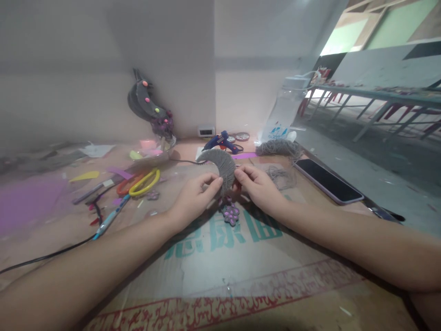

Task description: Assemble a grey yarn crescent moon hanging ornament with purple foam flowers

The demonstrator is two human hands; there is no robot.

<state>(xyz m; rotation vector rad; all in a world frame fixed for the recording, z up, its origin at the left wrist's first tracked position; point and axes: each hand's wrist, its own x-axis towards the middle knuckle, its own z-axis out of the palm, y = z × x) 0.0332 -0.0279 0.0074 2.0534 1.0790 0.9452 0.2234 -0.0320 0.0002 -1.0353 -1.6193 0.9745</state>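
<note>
A grey yarn-wrapped crescent moon (223, 166) is held up over the middle of the table, its pointed tip toward the upper left. My left hand (200, 193) pinches its lower left edge between thumb and fingers. On the other side, my right hand (257, 184) grips the lower right edge, fingers closed. Just below the crescent is a small grey flower-shaped piece with purple spots (230, 214); whether it is joined to the crescent I cannot tell. The crescent's lower end is partly hidden by my fingers.
Behind the crescent lies a blue glue gun (222, 141). Orange-and-yellow-handled scissors (144, 182) and a light blue pen-like tool (112, 218) lie left. Grey yarn (279, 148), a water bottle (284, 110) and a phone (329, 180) are right. A finished-looking crescent ornament (146, 99) stands against the wall.
</note>
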